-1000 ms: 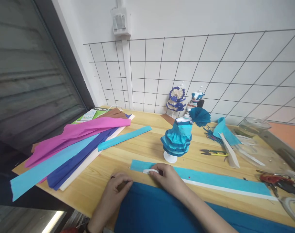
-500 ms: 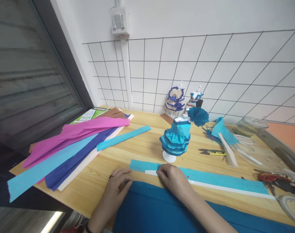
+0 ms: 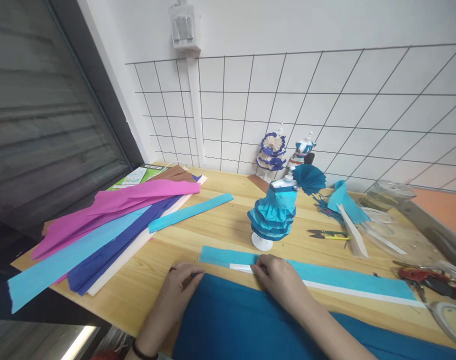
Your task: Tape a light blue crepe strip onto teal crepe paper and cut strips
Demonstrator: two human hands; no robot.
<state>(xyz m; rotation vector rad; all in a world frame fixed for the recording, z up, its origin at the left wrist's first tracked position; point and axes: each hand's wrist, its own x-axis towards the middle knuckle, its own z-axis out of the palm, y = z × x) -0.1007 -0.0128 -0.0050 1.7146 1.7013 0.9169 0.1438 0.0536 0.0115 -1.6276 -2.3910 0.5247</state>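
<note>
A long light-blue crepe strip (image 3: 336, 276) lies across the wooden table (image 3: 220, 230), with a narrow white tape strip (image 3: 348, 292) along its near edge. My right hand (image 3: 278, 276) presses fingertips on the white strip near its left end. My left hand (image 3: 181, 285) rests flat at the top-left corner of a large dark-blue crepe sheet (image 3: 243, 325), holding it down. A small mannequin in a blue ruffled paper dress (image 3: 273, 214) stands just beyond my right hand.
Pink, blue, navy and white crepe sheets (image 3: 111, 220) fan out at left, with a loose turquoise strip (image 3: 190, 212). Two more dressed mannequins (image 3: 273, 150) stand by the wire grid. Snips (image 3: 327, 234), paper scraps, a glass jar (image 3: 395, 192) and red-handled scissors (image 3: 426, 280) lie at right.
My right hand has slid rightward along the white strip, flattening its curled left end onto the blue strip. My left hand has stayed at the dark sheet's corner.
</note>
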